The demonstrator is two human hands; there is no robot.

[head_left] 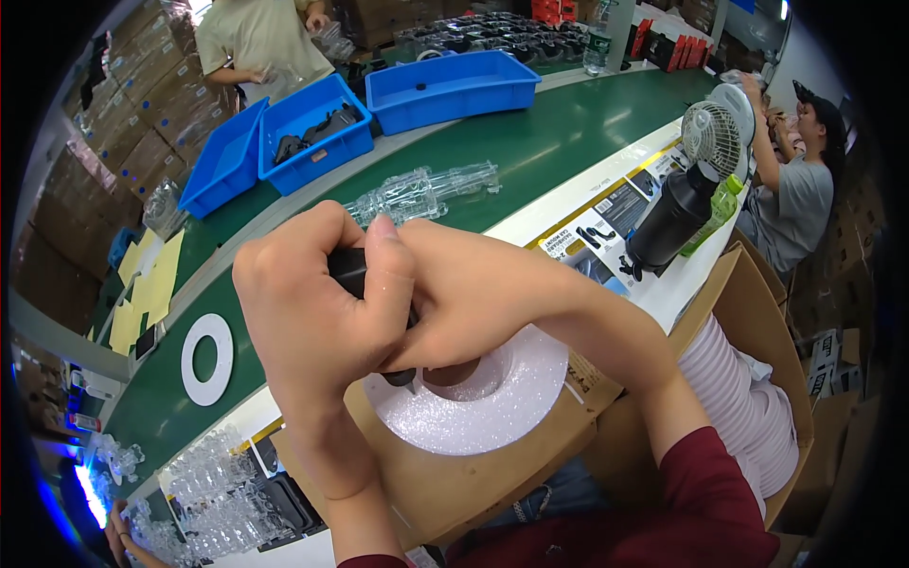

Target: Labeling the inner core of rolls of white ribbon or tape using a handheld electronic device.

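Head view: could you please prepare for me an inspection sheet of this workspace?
Surface: green tabletop; brown cardboard on the near side.
Job's things: a black object and, lying on the cardboard, a sparkling white ring; whether they touch is unclear.
Clutter: clear plastic parts, blue trays, a fan, a black bottle.
Hands: left hand closed around the black object; right hand against it, grip hidden.
Cables: nothing seen.
Surroundings: other people, stacked cartons.

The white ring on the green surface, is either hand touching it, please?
No, the white ring lies on the green surface, apart from the left hand and right hand.
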